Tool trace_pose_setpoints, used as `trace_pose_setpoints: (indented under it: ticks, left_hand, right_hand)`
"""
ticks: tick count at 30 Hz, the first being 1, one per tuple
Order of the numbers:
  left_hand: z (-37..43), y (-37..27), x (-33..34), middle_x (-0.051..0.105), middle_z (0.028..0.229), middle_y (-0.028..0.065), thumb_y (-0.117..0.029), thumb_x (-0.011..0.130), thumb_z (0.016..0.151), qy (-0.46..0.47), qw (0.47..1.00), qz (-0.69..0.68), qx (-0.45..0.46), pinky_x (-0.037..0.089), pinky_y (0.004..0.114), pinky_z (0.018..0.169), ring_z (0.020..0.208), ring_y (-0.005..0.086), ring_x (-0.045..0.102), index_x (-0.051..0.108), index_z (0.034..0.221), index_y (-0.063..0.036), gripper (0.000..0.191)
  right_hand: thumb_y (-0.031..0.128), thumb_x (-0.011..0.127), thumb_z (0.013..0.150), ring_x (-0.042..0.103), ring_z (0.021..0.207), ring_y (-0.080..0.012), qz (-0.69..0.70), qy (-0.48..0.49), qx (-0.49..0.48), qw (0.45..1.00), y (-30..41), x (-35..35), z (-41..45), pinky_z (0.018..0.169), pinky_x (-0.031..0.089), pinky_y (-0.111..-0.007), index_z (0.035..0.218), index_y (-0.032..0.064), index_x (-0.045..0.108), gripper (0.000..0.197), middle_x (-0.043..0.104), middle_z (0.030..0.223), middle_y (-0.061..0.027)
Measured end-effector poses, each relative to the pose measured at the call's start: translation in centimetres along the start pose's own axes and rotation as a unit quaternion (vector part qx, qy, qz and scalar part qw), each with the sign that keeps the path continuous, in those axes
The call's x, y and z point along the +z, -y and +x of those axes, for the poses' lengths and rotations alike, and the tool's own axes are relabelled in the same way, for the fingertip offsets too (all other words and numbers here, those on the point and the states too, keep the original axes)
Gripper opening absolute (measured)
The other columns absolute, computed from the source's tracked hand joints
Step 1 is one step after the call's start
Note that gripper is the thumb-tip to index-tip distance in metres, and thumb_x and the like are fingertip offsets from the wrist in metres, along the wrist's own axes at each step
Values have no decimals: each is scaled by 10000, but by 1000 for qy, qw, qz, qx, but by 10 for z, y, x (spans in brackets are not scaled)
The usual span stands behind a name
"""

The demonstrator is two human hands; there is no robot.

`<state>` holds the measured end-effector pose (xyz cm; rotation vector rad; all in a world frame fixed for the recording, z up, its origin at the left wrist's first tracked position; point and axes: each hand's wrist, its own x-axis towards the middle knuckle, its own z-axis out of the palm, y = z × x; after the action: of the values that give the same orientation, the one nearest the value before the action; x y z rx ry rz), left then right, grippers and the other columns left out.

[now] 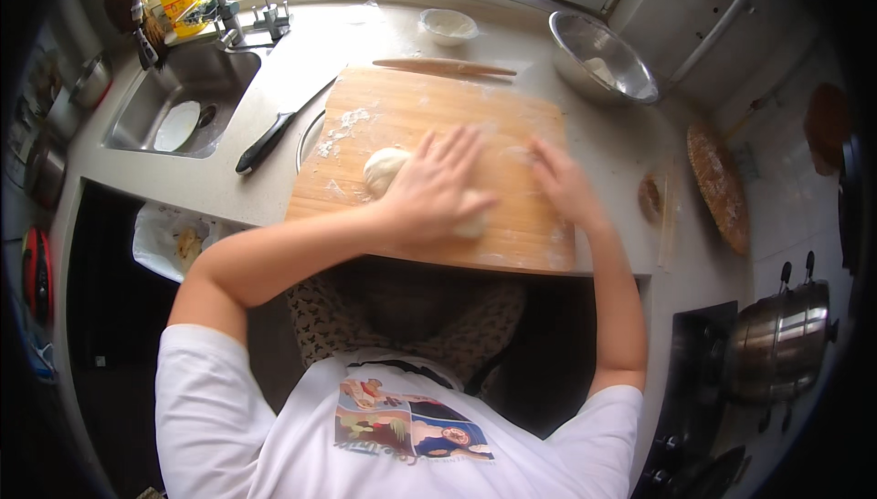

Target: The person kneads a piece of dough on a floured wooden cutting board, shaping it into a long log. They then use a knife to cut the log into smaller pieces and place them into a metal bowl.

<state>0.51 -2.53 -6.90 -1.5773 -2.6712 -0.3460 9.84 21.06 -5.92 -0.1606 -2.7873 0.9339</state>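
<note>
A floured wooden board (411, 105) lies on the counter before me. My left hand (438, 187) rests over a pale lump of dough (385, 168); the dough shows at the left of the fingers and again beneath the palm's right side. Whether that is one piece or two is hidden under the hand. The left fingers are stretched out, and the thumb points right. My right hand (565, 180) is over the board's right side, blurred, with its fingers extended and nothing seen in them. Loose flour is scattered at the board's upper left.
Behind the board lie a tapered rolling pin (445, 67), a small white bowl (449, 27) and a steel basin (603, 60). A black-handled knife (270, 139) lies left, beside the sink (229, 67). Rightwards are a woven tray (718, 187) and a steel pot (777, 341) on the stove.
</note>
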Motion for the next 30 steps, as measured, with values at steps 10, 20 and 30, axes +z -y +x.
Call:
trace_pose_setpoints:
  ticks: [10, 20, 30]
  left_hand:
    - [97, 84, 7, 224, 1609, 218, -517, 276, 1039, -75, 992, 63, -84, 78, 468, 1238, 1521, 329, 126, 281, 1520, 28, 726]
    - [-101, 38, -14, 276, 1583, 244, -477, 342, 1035, -19, 996, 44, 71, 79, 486, 1229, 1505, 349, 194, 346, 1477, 69, 702]
    - [29, 131, -14, 88, 1663, 8, -542, 72, 1042, -39, 988, 144, -47, -95, 477, 1218, 1532, 173, 23, 151, 1577, -113, 690]
  right_hand:
    - [226, 478, 1002, 479, 1333, -359, -13, -188, -80, 979, 94, 33, 90, 1121, 377, -385, 1383, -62, 482, 478, 493, 1438, -231]
    - [601, 262, 1017, 400, 1412, -346, -240, -8, -218, 946, 100, 108, -33, 1214, 197, -485, 1420, -97, 432, 824, 441, 1475, -273]
    - [509, 99, 1054, 173, 1518, -226, -299, 12, -14, 954, 46, 87, 94, 1246, 64, -474, 1559, 58, 231, 690, 217, 1636, -79]
